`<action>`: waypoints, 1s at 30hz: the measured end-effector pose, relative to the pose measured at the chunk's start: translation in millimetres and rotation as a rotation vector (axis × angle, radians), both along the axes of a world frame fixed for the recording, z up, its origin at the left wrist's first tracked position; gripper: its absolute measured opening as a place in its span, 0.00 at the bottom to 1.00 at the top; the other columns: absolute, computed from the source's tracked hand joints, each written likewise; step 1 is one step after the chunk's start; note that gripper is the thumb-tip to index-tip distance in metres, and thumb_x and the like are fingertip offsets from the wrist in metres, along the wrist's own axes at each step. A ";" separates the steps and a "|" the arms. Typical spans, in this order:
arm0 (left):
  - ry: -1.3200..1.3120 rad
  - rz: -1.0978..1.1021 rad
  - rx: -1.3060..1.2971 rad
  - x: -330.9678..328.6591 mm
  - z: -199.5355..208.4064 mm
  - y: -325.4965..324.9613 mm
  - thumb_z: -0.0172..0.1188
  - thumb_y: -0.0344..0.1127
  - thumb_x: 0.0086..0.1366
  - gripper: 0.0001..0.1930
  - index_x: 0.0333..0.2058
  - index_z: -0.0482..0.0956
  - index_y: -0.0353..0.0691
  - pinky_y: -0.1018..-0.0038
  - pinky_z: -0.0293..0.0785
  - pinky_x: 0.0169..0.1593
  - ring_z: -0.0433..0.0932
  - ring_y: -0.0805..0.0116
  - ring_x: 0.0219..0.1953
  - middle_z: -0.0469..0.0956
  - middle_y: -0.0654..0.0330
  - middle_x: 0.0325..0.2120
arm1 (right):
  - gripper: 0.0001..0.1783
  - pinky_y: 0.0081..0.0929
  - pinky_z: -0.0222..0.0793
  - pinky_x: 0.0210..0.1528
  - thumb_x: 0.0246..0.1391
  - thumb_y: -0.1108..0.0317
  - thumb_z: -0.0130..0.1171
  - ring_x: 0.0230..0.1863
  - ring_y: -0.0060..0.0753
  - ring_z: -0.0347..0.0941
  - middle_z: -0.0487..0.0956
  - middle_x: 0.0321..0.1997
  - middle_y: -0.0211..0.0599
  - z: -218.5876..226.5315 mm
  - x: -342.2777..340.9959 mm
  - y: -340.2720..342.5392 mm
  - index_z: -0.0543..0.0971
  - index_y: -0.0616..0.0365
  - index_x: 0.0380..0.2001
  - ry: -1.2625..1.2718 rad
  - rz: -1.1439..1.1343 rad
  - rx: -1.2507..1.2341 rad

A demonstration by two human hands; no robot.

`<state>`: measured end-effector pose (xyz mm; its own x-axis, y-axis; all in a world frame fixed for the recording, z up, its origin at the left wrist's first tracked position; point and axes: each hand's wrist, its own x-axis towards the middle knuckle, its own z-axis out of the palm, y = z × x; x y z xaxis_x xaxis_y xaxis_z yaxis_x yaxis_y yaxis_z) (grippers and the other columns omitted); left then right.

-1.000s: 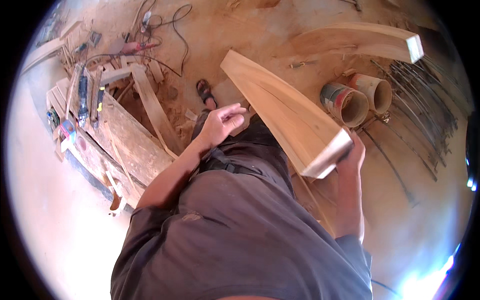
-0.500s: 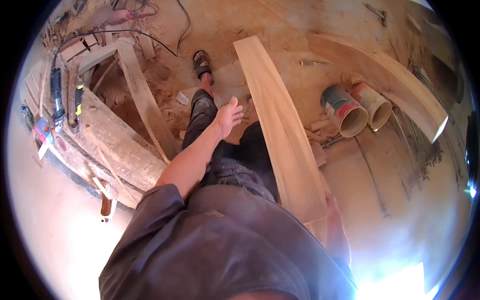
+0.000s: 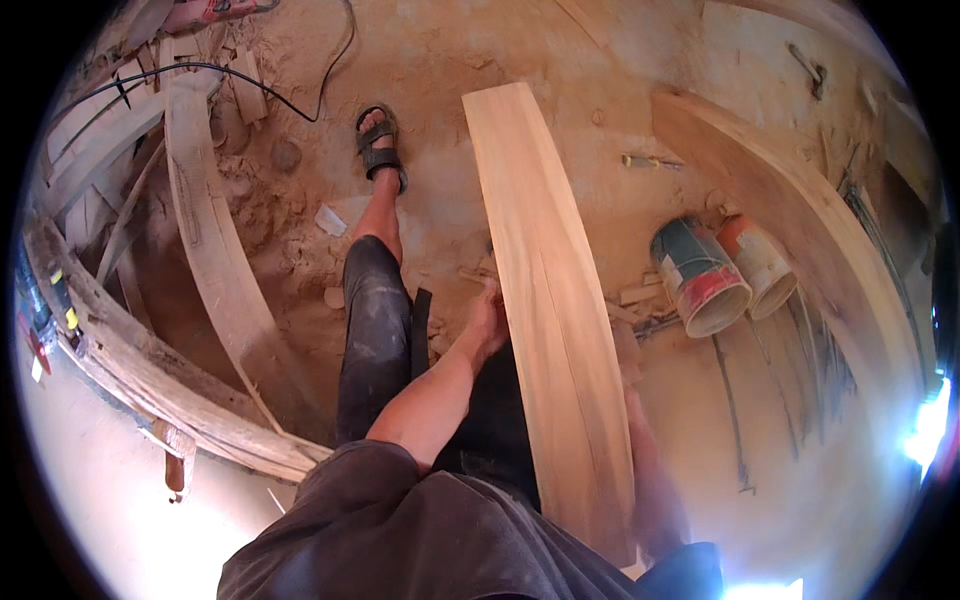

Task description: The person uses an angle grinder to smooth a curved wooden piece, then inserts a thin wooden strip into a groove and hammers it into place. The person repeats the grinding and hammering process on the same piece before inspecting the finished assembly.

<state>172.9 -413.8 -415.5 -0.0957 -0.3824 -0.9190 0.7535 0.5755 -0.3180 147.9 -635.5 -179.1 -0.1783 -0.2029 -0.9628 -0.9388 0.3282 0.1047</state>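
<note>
A long, pale wooden board (image 3: pixel 550 270) slants in front of me, its far end raised toward the top and its near end close to my body. My left hand (image 3: pixel 487 318) is at the board's left edge, with its fingers partly hidden behind the wood. Along the opposite edge, my right hand (image 3: pixel 625 350) grips the board from the side and below; most of its fingers are out of sight. The board covers part of my right leg.
On the left stands a rough timber bench (image 3: pixel 190 425), with a loose plank (image 3: pixel 210 220) beyond it. Two buckets (image 3: pixel 715 300) lie tipped on the right, near a curved wooden slab (image 3: pixel 780 190). A screwdriver (image 3: pixel 650 162) and a black cable (image 3: pixel 250 82) are on the dusty floor.
My left hand has come from free air to the board's left edge. My right hand has moved farther up the right edge. The view has shifted, and the board stands more upright in it.
</note>
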 end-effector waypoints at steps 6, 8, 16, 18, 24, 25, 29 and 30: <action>-0.050 -0.039 0.153 39.6 -14.0 -11.4 0.40 0.64 0.79 0.37 0.67 0.70 0.37 0.56 0.70 0.68 0.77 0.54 0.61 0.78 0.51 0.60 | 0.33 0.40 0.69 0.59 0.73 0.42 0.47 0.54 0.44 0.77 0.83 0.51 0.52 -39.3 -67.0 -19.2 0.81 0.68 0.48 0.023 0.507 -0.142; -0.105 -0.021 0.144 35.7 -18.0 -1.8 0.40 0.64 0.79 0.36 0.67 0.70 0.37 0.56 0.70 0.68 0.77 0.54 0.61 0.78 0.51 0.61 | 0.33 0.41 0.70 0.58 0.72 0.44 0.49 0.53 0.46 0.78 0.83 0.49 0.55 -13.2 -15.0 14.5 0.80 0.70 0.48 0.032 0.674 -0.201; -0.414 0.020 0.167 77.0 -5.2 62.4 0.42 0.61 0.79 0.35 0.68 0.70 0.38 0.55 0.70 0.67 0.77 0.53 0.61 0.77 0.51 0.62 | 0.26 0.40 0.75 0.50 0.69 0.51 0.56 0.44 0.44 0.82 0.85 0.40 0.52 15.2 19.4 43.1 0.79 0.70 0.47 -0.485 0.717 -0.312; -0.490 0.042 0.158 92.6 5.4 71.6 0.42 0.61 0.79 0.34 0.68 0.70 0.38 0.55 0.70 0.67 0.77 0.53 0.61 0.77 0.51 0.62 | 0.26 0.39 0.76 0.46 0.69 0.51 0.57 0.40 0.42 0.82 0.85 0.36 0.50 25.0 33.4 49.0 0.79 0.70 0.47 -0.628 0.719 -0.345; -0.645 0.129 0.092 150.4 49.1 94.8 0.43 0.59 0.79 0.33 0.68 0.69 0.38 0.54 0.71 0.67 0.77 0.53 0.61 0.76 0.50 0.63 | 0.21 0.34 0.70 0.37 0.72 0.55 0.53 0.33 0.29 0.71 0.80 0.33 0.38 29.8 87.7 60.9 0.77 0.68 0.41 -1.045 0.589 -0.307; -0.666 0.139 0.058 163.8 55.0 94.1 0.43 0.59 0.79 0.33 0.68 0.69 0.38 0.54 0.71 0.67 0.77 0.53 0.61 0.76 0.50 0.63 | 0.21 0.33 0.69 0.37 0.73 0.55 0.52 0.34 0.28 0.71 0.79 0.34 0.37 11.4 89.3 55.9 0.77 0.68 0.41 -1.028 0.575 -0.303; -0.774 0.159 -0.044 208.3 61.4 91.6 0.44 0.58 0.79 0.32 0.68 0.69 0.38 0.54 0.71 0.67 0.77 0.52 0.61 0.75 0.50 0.64 | 0.22 0.33 0.69 0.45 0.74 0.50 0.50 0.42 0.26 0.70 0.78 0.40 0.33 -16.3 182.1 83.9 0.78 0.61 0.47 -1.079 0.019 -0.080; -0.809 0.182 -0.048 219.9 61.5 90.6 0.44 0.57 0.79 0.32 0.69 0.69 0.38 0.54 0.71 0.67 0.77 0.52 0.61 0.75 0.50 0.64 | 0.24 0.30 0.69 0.45 0.76 0.48 0.47 0.41 0.23 0.70 0.78 0.39 0.31 -5.0 222.1 99.1 0.78 0.61 0.46 -1.147 0.053 -0.082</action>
